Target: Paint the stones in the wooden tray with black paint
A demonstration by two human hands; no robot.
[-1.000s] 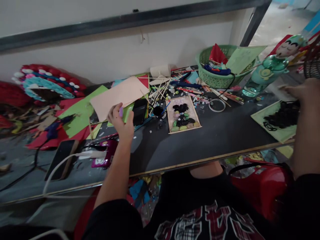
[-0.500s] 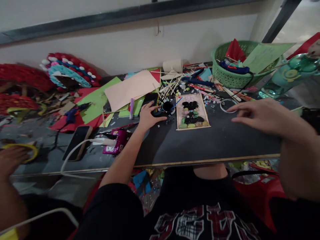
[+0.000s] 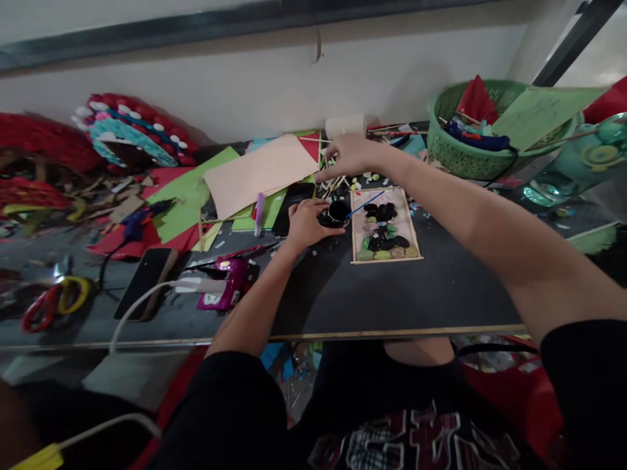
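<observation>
My left hand [image 3: 309, 224] is closed round the side of a small pot of black paint [image 3: 337, 210], thumb in front and fingers behind. A thin blue paintbrush [image 3: 365, 204] leans from the pot over a small stick-framed panel [image 3: 360, 228]. On that panel are black, green and yellowish pebbles [image 3: 381, 212]. My right hand [image 3: 353, 156] hovers over a heap of thin wooden sticks and scraps [image 3: 330, 186] behind the pot. Its fingers are apart and nothing shows in them.
Coloured paper sheets [image 3: 264, 173], a purple device [image 3: 225, 284] with a white cable, a phone [image 3: 147, 284] and scissors [image 3: 59, 300] lie leftward. A green basket [image 3: 455, 147] and a bottle [image 3: 563, 173] stand at the right. The table's front edge [image 3: 392, 331] is near.
My right hand has swung from the table's right side to the stick heap. My left hand has closed on the paint pot. Another person's hand has left the scissors at the left.
</observation>
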